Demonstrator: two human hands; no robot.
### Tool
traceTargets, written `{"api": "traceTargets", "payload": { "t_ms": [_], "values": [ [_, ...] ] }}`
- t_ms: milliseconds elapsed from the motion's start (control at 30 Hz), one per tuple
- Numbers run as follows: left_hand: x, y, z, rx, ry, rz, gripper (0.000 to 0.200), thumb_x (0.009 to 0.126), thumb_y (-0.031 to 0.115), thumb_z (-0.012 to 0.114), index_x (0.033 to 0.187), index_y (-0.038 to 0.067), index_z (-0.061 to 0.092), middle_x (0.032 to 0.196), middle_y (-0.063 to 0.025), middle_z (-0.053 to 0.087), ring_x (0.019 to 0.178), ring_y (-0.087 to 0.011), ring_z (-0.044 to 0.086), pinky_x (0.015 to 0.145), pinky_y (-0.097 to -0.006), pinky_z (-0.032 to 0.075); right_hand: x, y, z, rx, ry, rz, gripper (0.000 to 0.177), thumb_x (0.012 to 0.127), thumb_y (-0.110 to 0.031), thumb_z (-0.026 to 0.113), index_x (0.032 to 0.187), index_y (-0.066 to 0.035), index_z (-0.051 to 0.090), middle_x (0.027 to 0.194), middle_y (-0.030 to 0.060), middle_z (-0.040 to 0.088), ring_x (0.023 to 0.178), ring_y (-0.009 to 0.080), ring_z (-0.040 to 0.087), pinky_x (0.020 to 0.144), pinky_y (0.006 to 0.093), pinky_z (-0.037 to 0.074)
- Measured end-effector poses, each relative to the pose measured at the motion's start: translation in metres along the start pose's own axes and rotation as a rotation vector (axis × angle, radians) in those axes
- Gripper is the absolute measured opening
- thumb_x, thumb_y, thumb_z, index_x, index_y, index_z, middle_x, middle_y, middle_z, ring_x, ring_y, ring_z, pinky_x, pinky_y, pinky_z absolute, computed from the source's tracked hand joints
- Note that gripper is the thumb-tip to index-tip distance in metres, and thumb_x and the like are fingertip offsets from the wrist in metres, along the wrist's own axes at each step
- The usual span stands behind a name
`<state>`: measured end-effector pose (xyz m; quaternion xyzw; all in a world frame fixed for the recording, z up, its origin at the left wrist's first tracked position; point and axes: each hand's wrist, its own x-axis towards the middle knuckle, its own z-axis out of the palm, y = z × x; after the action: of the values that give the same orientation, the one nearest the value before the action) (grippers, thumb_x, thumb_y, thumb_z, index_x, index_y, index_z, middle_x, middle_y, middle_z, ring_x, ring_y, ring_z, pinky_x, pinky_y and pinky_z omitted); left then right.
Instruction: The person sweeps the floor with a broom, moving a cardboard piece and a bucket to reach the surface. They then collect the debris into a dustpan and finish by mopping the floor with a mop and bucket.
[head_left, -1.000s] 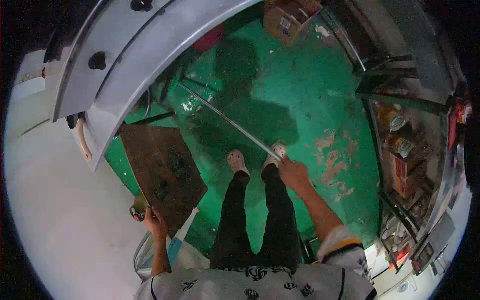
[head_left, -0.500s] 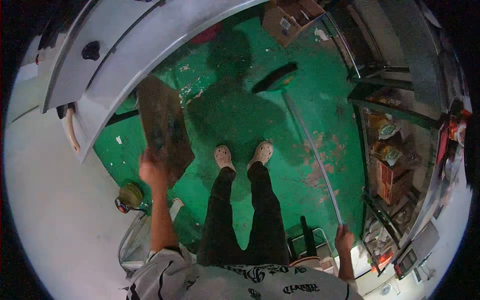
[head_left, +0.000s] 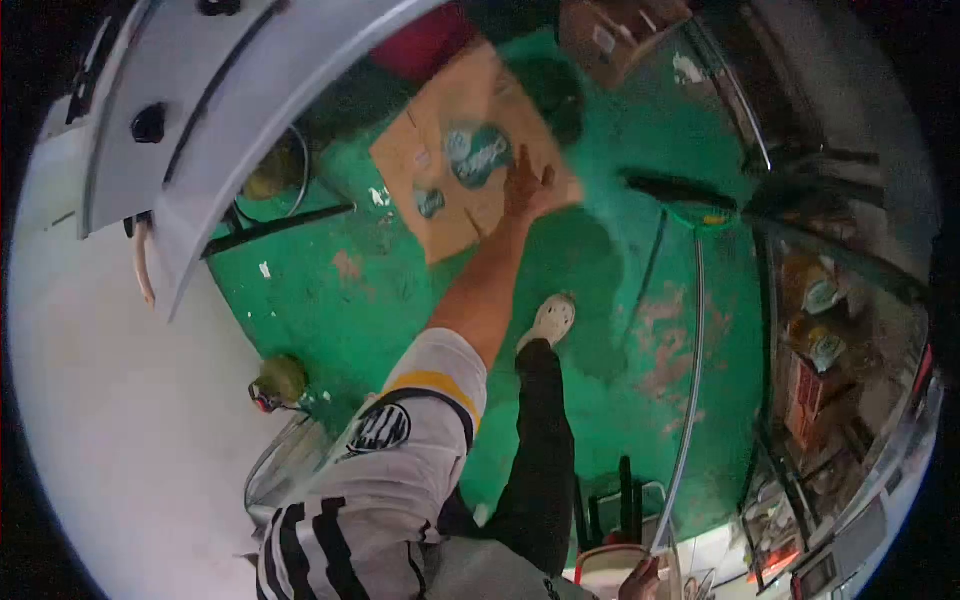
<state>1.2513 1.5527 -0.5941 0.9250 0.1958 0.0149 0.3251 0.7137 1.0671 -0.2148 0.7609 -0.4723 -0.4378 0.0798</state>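
One L hand (head_left: 529,187), splayed over cardboard (head_left: 470,160), contact unclear; one R hand (head_left: 640,579) wrapped rnd broom handle (head_left: 698,345).

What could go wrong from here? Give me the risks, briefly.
1. The left hand is at the cardboard, but blur hides whether it has a firm grip, so the sheet might slip.
2. The broom has its head right by the rack's dark bar in this view; a swing that way could knock or snag it.
3. The right hand holds the broom near its end, so the far head may be hard to steer.
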Motion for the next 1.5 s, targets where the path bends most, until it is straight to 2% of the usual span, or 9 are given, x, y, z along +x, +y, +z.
{"api": "traceTargets", "payload": {
  "t_ms": [200,400,433,600,733,833,967,1300,1500],
  "values": [
    [-0.196,-0.076,-0.062,0.113,-0.401,0.081,0.048,0.086,0.034,0.051,0.118,-0.002,0.051,0.113,-0.0305,0.051,0.107,-0.0434,0.049,0.094,-0.0476,0.039,-0.026,-0.078,-0.046,0.22,0.184,-0.572,0.033,0.094,-0.03,0.041,0.078,-0.002,0.048,0.055,0.0187,0.046,0.049,0.0371,0.046,0.046,0.0441,0.034],
    [-0.341,-0.11,-0.299,0.534,-1.168,-0.179,0.045,0.087,0.039,0.046,0.119,0.009,0.053,0.124,-0.0189,0.05,0.113,-0.0368,0.048,0.094,-0.0459,0.039,-0.002,-0.121,-0.034,0.204,-0.001,-0.538,0.039,0.092,-0.037,0.04,0.098,-0.001,0.054,0.07,0.0275,0.058,0.067,0.0416,0.059,0.056,0.0517,0.046],
    [-0.381,-0.16,-0.329,0.662,-1.013,0.408,0.038,0.088,0.037,0.045,0.107,0.007,0.06,0.113,-0.0169,0.057,0.102,-0.0383,0.054,0.089,-0.0457,0.043,-0.003,-0.115,-0.038,0.173,0.016,-0.523,0.039,0.092,-0.037,0.04,0.098,-0.001,0.054,0.071,0.0287,0.058,0.068,0.0419,0.06,0.056,0.0517,0.046],
    [-0.406,-0.121,-0.444,0.556,-1.158,-0.616,0.035,0.089,0.03,0.046,0.12,0.015,0.054,0.117,-0.0086,0.056,0.094,-0.0312,0.058,0.076,-0.0423,0.049,-0.036,-0.056,-0.076,0.198,-0.074,-0.48,0.043,0.091,-0.04,0.04,0.101,0.0,0.052,0.074,0.0276,0.06,0.068,0.0449,0.059,0.057,0.0528,0.047],
    [-0.416,-0.132,-0.481,0.967,-1.472,0.258,0.034,0.087,0.027,0.052,0.119,0.017,0.055,0.116,-0.0048,0.056,0.087,-0.0264,0.06,0.072,-0.0392,0.05,-0.035,-0.055,-0.093,0.248,-0.03,-0.547,0.036,0.09,-0.033,0.045,0.103,0.0,0.052,0.086,0.0255,0.061,0.067,0.0429,0.06,0.056,0.0519,0.048],
    [-0.402,-0.103,-0.496,0.722,-1.285,0.234,0.035,0.084,0.025,0.056,0.118,0.016,0.054,0.114,-0.0046,0.057,0.084,-0.0239,0.061,0.07,-0.0373,0.05,-0.004,-0.137,-0.117,0.042,0.056,-0.828,0.032,0.088,-0.023,0.046,0.112,-0.002,0.05,0.114,0.0208,0.052,0.072,0.0342,0.062,0.059,0.0453,0.051],
    [-0.391,-0.086,-0.489,0.011,-0.68,-0.882,0.039,0.082,0.03,0.058,0.115,0.011,0.055,0.11,-0.0088,0.058,0.092,-0.025,0.058,0.076,-0.0388,0.048,0.063,-0.279,-0.148,0.373,0.177,-0.78,0.038,0.089,-0.034,0.042,0.105,-0.003,0.056,0.085,0.0225,0.061,0.076,0.0392,0.06,0.064,0.0505,0.049],
    [-0.385,-0.059,-0.517,-0.084,-0.653,-0.906,0.038,0.083,0.031,0.057,0.115,0.011,0.055,0.11,-0.0093,0.058,0.09,-0.0247,0.059,0.074,-0.0383,0.048,0.034,-0.138,-0.121,0.365,0.112,-0.555,0.037,0.092,-0.034,0.039,0.091,-0.002,0.057,0.076,0.0257,0.06,0.07,0.0448,0.059,0.063,0.0524,0.047],
    [-0.378,-0.045,-0.528,-0.1,-0.637,-0.881,0.037,0.083,0.031,0.057,0.114,0.011,0.055,0.109,-0.0096,0.058,0.09,-0.0246,0.059,0.073,-0.0379,0.048,0.065,-0.278,-0.195,0.521,0.186,-0.689,0.037,0.092,-0.037,0.036,0.095,-0.007,0.058,0.08,0.0197,0.062,0.074,0.0414,0.06,0.065,0.0532,0.047]
  ]
}}
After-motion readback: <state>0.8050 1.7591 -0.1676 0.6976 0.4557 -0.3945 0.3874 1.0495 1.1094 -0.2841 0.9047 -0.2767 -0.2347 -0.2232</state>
